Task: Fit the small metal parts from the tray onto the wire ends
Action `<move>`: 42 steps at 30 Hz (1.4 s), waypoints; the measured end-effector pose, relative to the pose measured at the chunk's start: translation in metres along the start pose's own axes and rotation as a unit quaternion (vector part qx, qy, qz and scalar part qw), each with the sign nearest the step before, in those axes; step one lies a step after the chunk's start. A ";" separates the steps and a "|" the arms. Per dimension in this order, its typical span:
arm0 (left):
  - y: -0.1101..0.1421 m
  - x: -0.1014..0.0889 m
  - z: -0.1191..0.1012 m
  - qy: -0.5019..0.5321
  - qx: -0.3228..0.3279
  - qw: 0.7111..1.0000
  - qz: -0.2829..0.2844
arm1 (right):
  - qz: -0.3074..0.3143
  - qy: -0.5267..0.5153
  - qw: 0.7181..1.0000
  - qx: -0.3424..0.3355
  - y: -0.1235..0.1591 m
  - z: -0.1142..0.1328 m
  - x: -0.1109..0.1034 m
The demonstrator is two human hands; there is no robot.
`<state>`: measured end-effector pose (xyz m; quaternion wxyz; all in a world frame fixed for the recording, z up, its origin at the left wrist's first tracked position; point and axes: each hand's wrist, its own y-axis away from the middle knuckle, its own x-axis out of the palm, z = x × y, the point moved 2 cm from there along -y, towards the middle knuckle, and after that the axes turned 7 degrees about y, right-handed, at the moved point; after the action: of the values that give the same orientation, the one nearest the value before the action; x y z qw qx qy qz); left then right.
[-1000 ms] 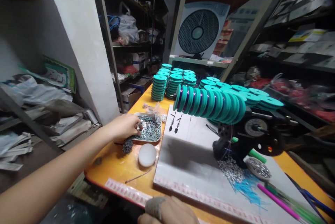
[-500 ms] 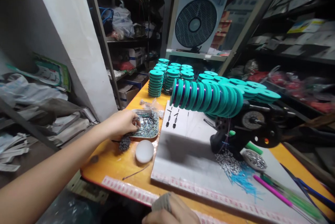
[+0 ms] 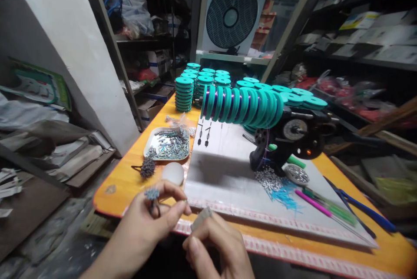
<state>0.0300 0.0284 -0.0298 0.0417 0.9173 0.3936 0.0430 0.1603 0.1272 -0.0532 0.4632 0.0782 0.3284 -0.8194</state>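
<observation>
My left hand (image 3: 148, 227) is low at the front edge of the orange table (image 3: 127, 179), fingers pinched on a small bluish-grey metal piece (image 3: 151, 193). My right hand (image 3: 216, 246) is beside it, fingers curled, a cloth wrap (image 3: 201, 218) on one finger; what it holds I cannot make out. Beyond them lie a metal tray of small sinkers (image 3: 167, 144), a dark cluster of pieces (image 3: 147, 167) and a white round lid (image 3: 173, 173). A row of teal spools (image 3: 241, 104) sits on a black winding machine (image 3: 286, 140).
Stacks of teal spools (image 3: 195, 85) stand at the table's far end. A white board (image 3: 234, 174) carries loose metal bits, blue strands (image 3: 282, 192) and a pink pen (image 3: 312, 203). Shelving surrounds the table; a box fan (image 3: 233, 11) stands behind.
My left hand left the sinker tray and came back to the front edge with a small piece pinched. My right hand rose to meet it. The view shifted down and left.
</observation>
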 end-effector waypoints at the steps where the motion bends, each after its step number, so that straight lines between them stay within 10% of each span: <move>1: 0.012 0.007 0.012 0.091 -0.044 0.994 -0.030 | 0.015 -0.028 0.999 0.004 -0.001 -0.001 0.000; 8: 0.041 0.023 0.043 0.311 -0.133 0.933 -0.126 | 0.038 -0.039 0.997 0.053 0.006 -0.004 0.002; 33: 0.044 0.009 0.061 0.157 -0.083 0.982 -0.063 | 0.081 0.012 0.995 0.064 0.017 -0.011 0.007; 42: 0.045 -0.005 0.041 0.001 0.124 0.989 -0.082 | 0.112 0.054 0.991 0.040 -0.004 0.009 -0.010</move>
<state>0.0636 -0.0080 -0.0660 -0.0695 0.8799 0.4700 -0.0084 0.1644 0.1295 -0.0401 0.5299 0.1768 0.3091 -0.7697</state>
